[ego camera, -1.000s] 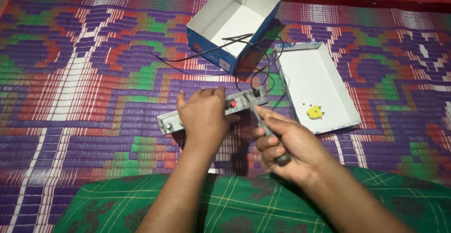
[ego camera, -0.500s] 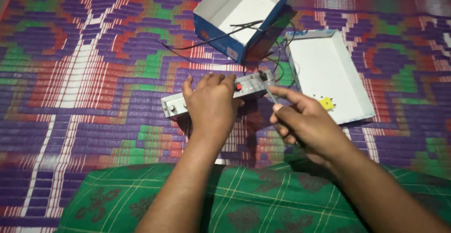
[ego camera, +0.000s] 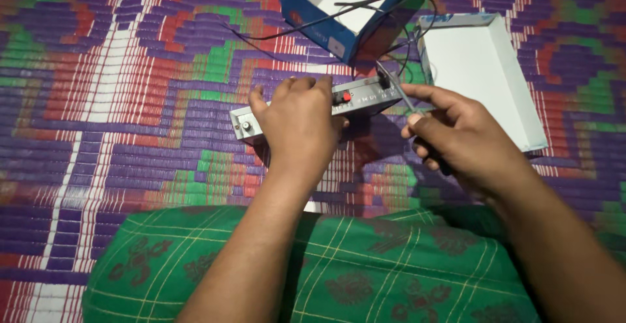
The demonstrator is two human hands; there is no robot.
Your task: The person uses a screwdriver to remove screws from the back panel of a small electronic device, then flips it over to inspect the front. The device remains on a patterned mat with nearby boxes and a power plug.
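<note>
The left hand (ego camera: 300, 124) clamps down over the stiff, likely light metal box (ego camera: 313, 110) on the mat (ego camera: 130, 101), best gripped mid-body, while the right hand (ego camera: 460, 137) pinches a thin screwdriver (ego camera: 398, 91) just beyond its fingertips at the box's end.

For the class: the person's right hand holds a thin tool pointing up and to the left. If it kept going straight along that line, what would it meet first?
Most likely the right end of the grey device, by the dark cable; the tool in the right hand already looks nearly touching it, though depth is unclear.
</note>
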